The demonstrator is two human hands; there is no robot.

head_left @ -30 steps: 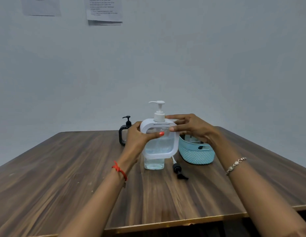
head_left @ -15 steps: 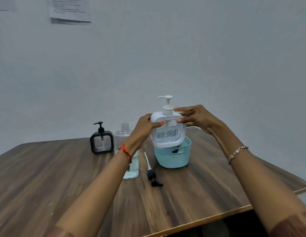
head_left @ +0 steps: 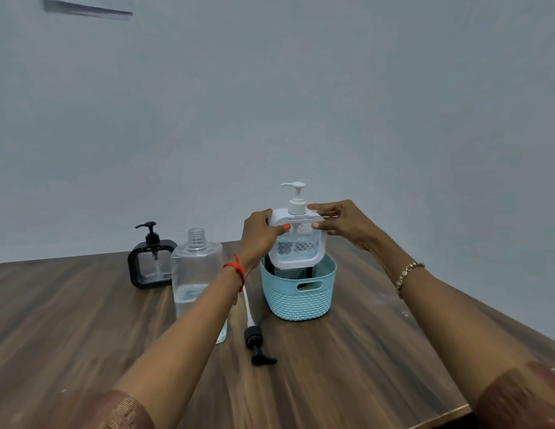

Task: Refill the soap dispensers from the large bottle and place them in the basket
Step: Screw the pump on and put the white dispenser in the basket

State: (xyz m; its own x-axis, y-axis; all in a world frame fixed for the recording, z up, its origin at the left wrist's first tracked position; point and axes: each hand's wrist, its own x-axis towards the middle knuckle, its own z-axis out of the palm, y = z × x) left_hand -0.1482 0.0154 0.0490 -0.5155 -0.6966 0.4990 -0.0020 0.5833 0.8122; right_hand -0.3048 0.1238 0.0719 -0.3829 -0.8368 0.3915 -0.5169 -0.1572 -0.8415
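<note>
The black dispenser (head_left: 150,264) and uncapped large bottle (head_left: 197,274) stand at nine o'clock of the basket (head_left: 298,300). The left hand (head_left: 260,235) and right hand (head_left: 341,224) grip the white dispenser (head_left: 296,246) by its top corners, base at the basket's mouth. Lower it straight, upright, both grips even.

No legible text, label or number — anywhere.

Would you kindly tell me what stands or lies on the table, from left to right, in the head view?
black dispenser → large bottle → loose pump → basket
</note>
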